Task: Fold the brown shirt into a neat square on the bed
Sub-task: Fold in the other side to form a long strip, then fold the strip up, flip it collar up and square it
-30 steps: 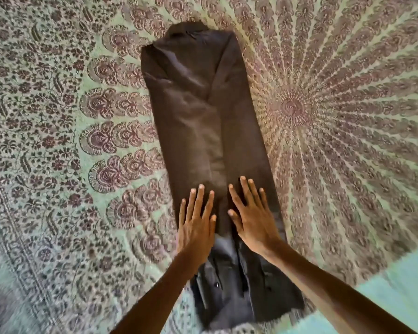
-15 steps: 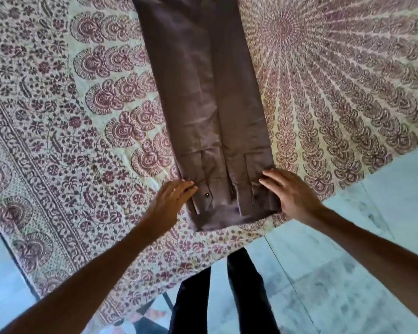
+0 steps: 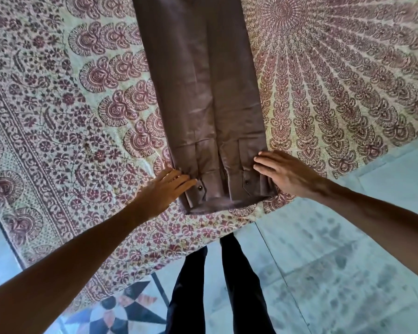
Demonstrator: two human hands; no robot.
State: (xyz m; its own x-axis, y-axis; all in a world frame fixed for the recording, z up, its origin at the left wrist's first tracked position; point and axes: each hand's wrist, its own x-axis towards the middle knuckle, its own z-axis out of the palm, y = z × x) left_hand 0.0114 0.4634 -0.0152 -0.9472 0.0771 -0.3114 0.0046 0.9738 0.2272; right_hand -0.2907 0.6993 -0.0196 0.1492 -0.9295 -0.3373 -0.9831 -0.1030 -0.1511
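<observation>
The brown shirt [image 3: 203,92] lies on the bed as a long narrow strip, sleeves folded in, its top end cut off by the frame. Two buttoned cuffs show at its near end. My left hand [image 3: 163,191] rests at the shirt's near left corner, fingers flat and touching the cuff edge. My right hand [image 3: 285,173] lies at the near right corner, fingers spread over the fabric edge. Neither hand visibly pinches the cloth; whether thumbs hook under it is hidden.
The bed is covered by a cream and maroon mandala-print sheet [image 3: 70,116], whose near edge runs diagonally just below the shirt. Below it are a pale tiled floor [image 3: 336,273] and my dark-trousered legs [image 3: 217,285].
A second ago both palms pressed flat on the middle of the shirt. They slid back to its near corners, and the view tilted down to show the bed edge and floor.
</observation>
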